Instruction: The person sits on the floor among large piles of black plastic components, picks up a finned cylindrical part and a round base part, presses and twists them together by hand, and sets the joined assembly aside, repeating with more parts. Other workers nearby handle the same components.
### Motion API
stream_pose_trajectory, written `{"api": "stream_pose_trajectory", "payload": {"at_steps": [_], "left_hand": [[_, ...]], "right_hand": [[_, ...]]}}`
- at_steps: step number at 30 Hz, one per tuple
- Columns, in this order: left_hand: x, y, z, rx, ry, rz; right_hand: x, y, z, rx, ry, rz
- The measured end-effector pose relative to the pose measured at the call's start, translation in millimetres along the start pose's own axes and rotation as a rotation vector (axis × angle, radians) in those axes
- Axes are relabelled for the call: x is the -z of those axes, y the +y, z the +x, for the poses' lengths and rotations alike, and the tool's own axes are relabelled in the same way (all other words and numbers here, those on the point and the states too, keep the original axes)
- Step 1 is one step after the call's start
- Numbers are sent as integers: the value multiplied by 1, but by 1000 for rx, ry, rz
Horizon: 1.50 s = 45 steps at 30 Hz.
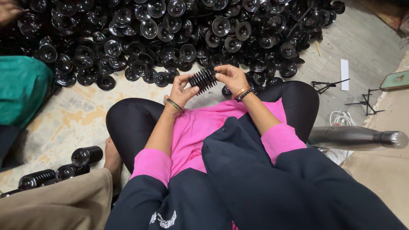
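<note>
1 head camera looks steeply down, close over the lap.

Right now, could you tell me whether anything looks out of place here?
Nothing stands out. Both hands, left hand and right hand, hold a neat stack of black discs; the loose pile lies on the floor.

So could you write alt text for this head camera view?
Both hands, left hand and right hand, hold a short stack of black plastic discs above the lap. A large heap of black discs covers the floor ahead; finished stacks lie at left.
</note>
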<state>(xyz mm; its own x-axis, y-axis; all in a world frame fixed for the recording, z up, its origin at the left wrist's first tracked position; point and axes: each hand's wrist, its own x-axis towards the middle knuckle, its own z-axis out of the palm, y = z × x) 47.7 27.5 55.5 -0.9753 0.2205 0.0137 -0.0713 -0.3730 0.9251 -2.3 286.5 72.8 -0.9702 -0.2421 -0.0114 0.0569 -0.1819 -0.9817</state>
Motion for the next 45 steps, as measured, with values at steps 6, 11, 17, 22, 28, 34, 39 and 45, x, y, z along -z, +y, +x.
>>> {"api": "stream_pose_trajectory", "payload": {"at_steps": [6, 11, 17, 22, 28, 34, 39, 45], "left_hand": [[-8, 24, -4, 61, -141, 516], [-26, 36, -14, 105, -87, 807], [-40, 47, -27, -171, 37, 619], [-49, 83, -92, -199, 276, 675], [-52, 138, -217, -266, 472, 799], [24, 148, -261, -408, 1011, 484], [48, 114, -293, -335, 928, 472], [54, 43, -345, -286, 1295, 466]], "right_hand": [[-17, -54, -14, 254, -214, -498], [-64, -84, -38, 545, -332, -763], [-44, -76, -39, 253, -161, -333], [-12, -7, -33, -31, -300, -1285], [-24, 79, -40, -322, -733, -1457], [-36, 93, -28, -271, -754, -1415], [-38, 88, -30, -267, -738, -1346], [-36, 83, -30, -317, -727, -1333]]}}
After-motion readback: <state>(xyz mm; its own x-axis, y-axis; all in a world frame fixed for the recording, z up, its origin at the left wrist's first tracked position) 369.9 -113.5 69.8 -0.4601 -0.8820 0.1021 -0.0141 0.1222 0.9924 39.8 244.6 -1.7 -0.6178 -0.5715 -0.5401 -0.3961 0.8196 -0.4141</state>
